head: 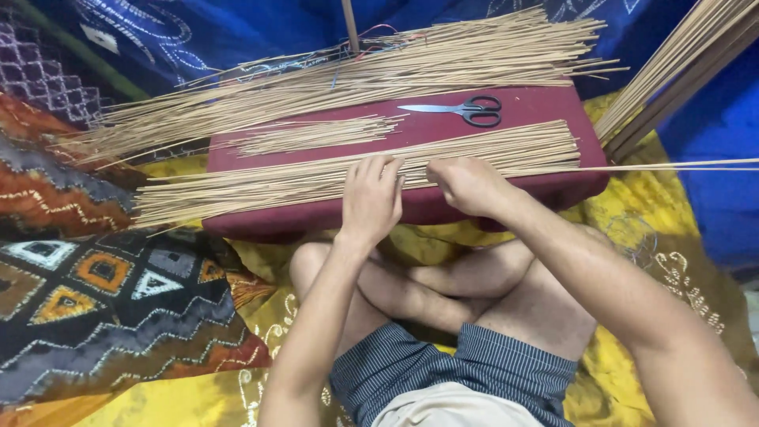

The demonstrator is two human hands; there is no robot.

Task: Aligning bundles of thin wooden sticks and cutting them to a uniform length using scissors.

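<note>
Both hands pinch the near stick bundle (356,174) on the maroon board (545,107) — left hand (370,198) fingers flat, right hand (468,183) curled shut on sticks; overhanging ends could slide off if nudged.

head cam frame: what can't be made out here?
- Head view: right hand is curled, so its fingers and whatever they pinch among the nearest row of thin tan sticks are hidden.
- Bundle of long tan sticks at top right: cut off by the frame edge.
- Far side of the dark red padded board: covered by the large stick pile.
- Thin wires near the top: too small.
</note>
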